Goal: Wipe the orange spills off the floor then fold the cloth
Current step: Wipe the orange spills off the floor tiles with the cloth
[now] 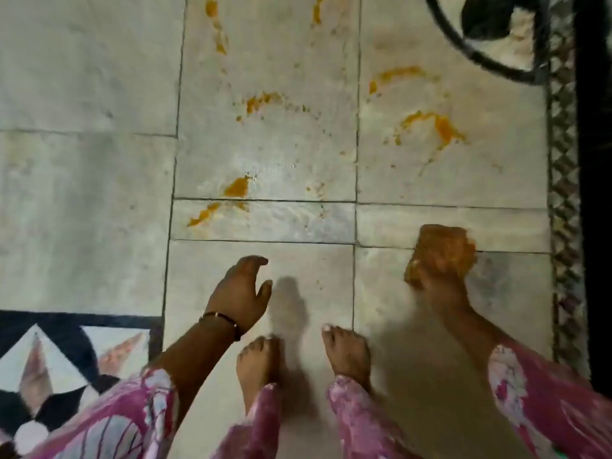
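Note:
Several orange spills lie on the pale marble floor (99,193) ahead of me: one streak (236,187) near the tile joint, one smear (437,125) to the right, another patch (260,101) further away. My right hand (437,276) grips a bunched orange-brown cloth (442,248) above the floor, blurred. My left hand (241,293) hangs over the floor with relaxed fingers and holds nothing. A thin bangle sits on its wrist.
My bare feet (346,352) stand on the tile just below the hands. A patterned tile border (563,160) runs along the right. A round black stand base (480,58) sits at the top right. A black and white inlay (49,359) fills the lower left.

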### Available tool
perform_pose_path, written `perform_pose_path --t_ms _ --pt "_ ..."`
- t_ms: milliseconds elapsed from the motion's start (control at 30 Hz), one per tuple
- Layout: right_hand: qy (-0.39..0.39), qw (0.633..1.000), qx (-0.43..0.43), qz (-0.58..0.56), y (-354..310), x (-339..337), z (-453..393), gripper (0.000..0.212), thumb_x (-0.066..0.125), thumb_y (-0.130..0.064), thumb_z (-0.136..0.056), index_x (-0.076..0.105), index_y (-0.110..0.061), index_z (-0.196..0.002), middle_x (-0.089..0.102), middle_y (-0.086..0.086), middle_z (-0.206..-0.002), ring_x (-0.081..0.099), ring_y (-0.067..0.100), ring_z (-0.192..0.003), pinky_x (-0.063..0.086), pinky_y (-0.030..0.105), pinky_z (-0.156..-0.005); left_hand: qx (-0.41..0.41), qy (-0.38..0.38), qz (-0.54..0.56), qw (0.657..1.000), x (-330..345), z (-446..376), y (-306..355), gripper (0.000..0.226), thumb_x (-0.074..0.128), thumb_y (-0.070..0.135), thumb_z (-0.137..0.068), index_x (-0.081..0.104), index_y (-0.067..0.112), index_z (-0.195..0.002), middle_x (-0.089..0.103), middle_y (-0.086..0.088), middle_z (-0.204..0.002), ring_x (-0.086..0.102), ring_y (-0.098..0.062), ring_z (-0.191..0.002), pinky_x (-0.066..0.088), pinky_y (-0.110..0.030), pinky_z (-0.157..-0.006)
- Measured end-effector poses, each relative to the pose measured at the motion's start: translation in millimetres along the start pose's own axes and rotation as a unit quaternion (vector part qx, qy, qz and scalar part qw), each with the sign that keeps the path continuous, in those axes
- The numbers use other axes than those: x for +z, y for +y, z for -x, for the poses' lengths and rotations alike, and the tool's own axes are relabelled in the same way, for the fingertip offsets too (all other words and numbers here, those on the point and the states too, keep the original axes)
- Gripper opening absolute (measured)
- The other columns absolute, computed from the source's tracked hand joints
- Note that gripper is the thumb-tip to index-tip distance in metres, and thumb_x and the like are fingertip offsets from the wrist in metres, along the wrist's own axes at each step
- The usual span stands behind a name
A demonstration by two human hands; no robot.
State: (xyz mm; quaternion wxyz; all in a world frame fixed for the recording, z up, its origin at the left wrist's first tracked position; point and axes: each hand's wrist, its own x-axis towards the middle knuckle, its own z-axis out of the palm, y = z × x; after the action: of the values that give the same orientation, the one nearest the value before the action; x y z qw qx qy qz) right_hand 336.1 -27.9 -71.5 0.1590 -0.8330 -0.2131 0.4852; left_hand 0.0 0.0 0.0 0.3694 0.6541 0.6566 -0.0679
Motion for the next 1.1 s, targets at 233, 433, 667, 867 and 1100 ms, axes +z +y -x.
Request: perform_pose_path --t_ms 233,433,667,867,1100 --pt "0.166 0.943 -0.062 0.281 44 20 -116 0.086 0.037 -0.067 -0.080 0.007 -0.030 -0.151 -0.001 0.007 -0.159 0.001 0.039 -0.143 0.003 0.059 -0.113 0.256 -0.006 -0.253 0.933 98 -117 -95 0.073 0.041 0.046 -0.082 0.039 0.003 -0.140 0.037 -0.015 -0.149 0.030 -0.029 -0.138 0.019 -0.051 -0.112" --pt "0.171 0.795 -0.343 0.470 90 91 -83 0.075 0.032 -0.054 -0.084 0.030 -0.010 -0.146 0.028 0.020 -0.149 0.024 0.050 -0.133 0.009 0.065 -0.107 0.323 0.105 -0.225 0.913 114 -162 -109 0.070 0.033 0.051 -0.092 0.028 0.007 -0.146 0.026 -0.011 -0.154 0.019 -0.025 -0.144 0.008 -0.053 -0.115" --pt "-0.116 0.480 -0.680 0.542 63 172 -63 0.054 0.043 -0.043 -0.087 0.046 -0.023 -0.136 0.051 -0.003 -0.140 0.033 0.031 -0.135 0.018 0.058 -0.108 0.369 0.119 -0.247 0.888 84 -187 -119 0.078 0.039 0.057 -0.090 0.027 0.006 -0.147 0.023 -0.011 -0.155 0.022 -0.023 -0.143 0.009 -0.047 -0.117" --pt "-0.041 0.536 -0.630 0.560 -2 154 -106 0.060 0.035 -0.064 -0.086 0.038 -0.039 -0.141 0.036 -0.002 -0.151 0.022 0.038 -0.141 0.014 0.065 -0.107 0.287 0.142 -0.218 0.922 74 -161 -136 0.083 0.032 0.064 -0.088 0.027 0.006 -0.147 0.022 -0.011 -0.156 0.020 -0.024 -0.144 0.006 -0.049 -0.118" --pt "-0.143 0.398 -0.713 0.559 62 171 -61 0.055 0.035 -0.056 -0.089 0.036 -0.037 -0.141 0.035 -0.010 -0.149 0.026 0.051 -0.133 0.019 0.073 -0.093 0.234 0.118 -0.244 0.934 95 -114 -181 0.096 0.035 0.074 -0.082 0.020 0.007 -0.149 0.021 -0.011 -0.156 0.016 -0.022 -0.144 0.009 -0.050 -0.115"
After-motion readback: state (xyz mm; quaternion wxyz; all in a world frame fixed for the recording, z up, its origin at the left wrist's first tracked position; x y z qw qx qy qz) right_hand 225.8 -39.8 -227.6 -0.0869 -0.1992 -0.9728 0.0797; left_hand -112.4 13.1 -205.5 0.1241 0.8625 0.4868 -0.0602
